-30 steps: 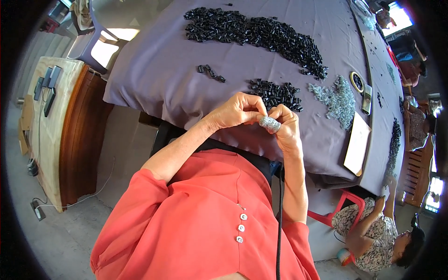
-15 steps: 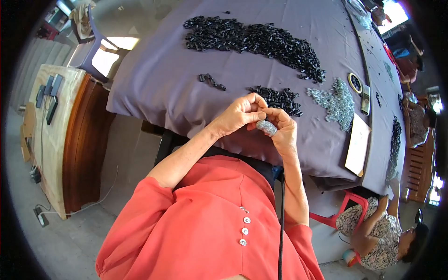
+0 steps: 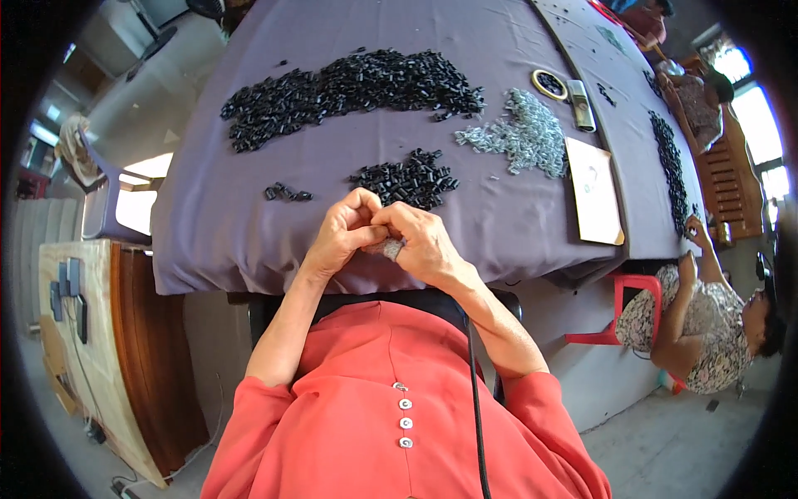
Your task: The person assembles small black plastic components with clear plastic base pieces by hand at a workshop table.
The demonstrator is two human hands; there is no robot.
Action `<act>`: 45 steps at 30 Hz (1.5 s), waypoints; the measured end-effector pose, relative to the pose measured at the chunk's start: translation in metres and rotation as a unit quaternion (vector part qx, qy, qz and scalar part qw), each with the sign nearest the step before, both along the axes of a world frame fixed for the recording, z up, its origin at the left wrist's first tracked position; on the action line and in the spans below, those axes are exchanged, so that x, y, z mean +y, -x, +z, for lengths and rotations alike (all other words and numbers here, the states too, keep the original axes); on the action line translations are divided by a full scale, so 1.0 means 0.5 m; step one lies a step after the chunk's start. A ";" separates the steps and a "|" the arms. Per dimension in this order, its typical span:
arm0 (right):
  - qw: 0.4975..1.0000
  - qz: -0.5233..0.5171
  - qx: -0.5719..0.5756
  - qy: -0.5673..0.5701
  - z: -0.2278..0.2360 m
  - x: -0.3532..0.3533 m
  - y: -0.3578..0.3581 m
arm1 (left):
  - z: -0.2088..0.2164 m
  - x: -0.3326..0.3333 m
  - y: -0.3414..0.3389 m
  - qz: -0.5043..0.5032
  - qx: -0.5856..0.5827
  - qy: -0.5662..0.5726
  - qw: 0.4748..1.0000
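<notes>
Over the table's near edge, my two hands meet fingertip to fingertip. My left hand (image 3: 339, 235) is closed in a pinch, and whatever lies between its fingertips is too small to make out. My right hand (image 3: 431, 249) is closed too, its thumb and forefinger touching the left fingertips. A small silvery-grey glittery bundle (image 3: 391, 249) shows under the right fingers, partly hidden by them. Just beyond my hands lies a small pile of short black pieces (image 3: 407, 179). Several more black pieces (image 3: 288, 193) lie apart to the left.
A long heap of black pieces (image 3: 357, 83) spreads across the purple tablecloth (image 3: 249, 187). Right of it are clear small pieces (image 3: 528, 137), a ring-shaped roll (image 3: 549, 84), a pale flat board (image 3: 593, 193). A co-worker (image 3: 706, 324) sits right, one hand at another black heap (image 3: 669, 170).
The view has swung, so the table's things appear farther left. My right hand has turned knuckles-up, covering more of the silvery bundle. Both hands stay together.
</notes>
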State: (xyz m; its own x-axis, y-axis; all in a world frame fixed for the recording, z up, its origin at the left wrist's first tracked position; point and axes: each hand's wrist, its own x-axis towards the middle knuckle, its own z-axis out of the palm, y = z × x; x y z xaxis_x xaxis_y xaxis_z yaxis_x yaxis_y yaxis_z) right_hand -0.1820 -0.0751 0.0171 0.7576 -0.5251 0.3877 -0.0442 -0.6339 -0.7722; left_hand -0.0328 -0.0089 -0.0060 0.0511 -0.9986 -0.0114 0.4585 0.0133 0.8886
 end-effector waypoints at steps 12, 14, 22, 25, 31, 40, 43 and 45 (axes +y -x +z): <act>0.932 -0.334 0.108 0.095 0.015 -0.150 0.131 | 0.000 -0.001 0.005 0.000 0.011 -0.013 1.000; 0.900 -0.389 0.166 0.105 0.002 -0.166 0.149 | -0.002 0.000 0.004 0.002 0.007 -0.016 1.000; 0.878 -0.395 0.239 0.130 -0.038 -0.186 0.151 | -0.004 0.004 0.013 -0.003 -0.069 -0.022 0.997; 0.882 -0.378 0.227 0.167 -0.042 -0.185 0.155 | 0.007 0.004 0.018 0.013 -0.051 -0.015 0.998; 0.882 -0.377 0.218 0.183 -0.060 -0.185 0.157 | 0.060 0.009 -0.055 0.166 -0.164 -0.035 0.972; 0.892 -0.392 0.184 0.132 -0.057 -0.170 0.119 | 0.019 0.018 -0.115 0.282 -0.547 -0.064 0.785; 0.892 -0.408 0.137 0.142 -0.066 -0.175 0.120 | 0.026 0.015 -0.108 0.297 -0.584 -0.073 0.752; 0.889 -0.408 0.144 0.147 -0.070 -0.179 0.117 | 0.032 0.012 -0.099 0.314 -0.602 -0.070 0.730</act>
State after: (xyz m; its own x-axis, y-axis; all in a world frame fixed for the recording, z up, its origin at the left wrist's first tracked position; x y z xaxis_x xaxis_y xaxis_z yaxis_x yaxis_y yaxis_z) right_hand -0.2406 -0.1646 -0.0177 0.2603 -0.8541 0.4504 -0.7520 -0.4718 -0.4602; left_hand 0.0167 -0.0031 0.0099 0.5564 -0.7667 0.3204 -0.7148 -0.2450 0.6550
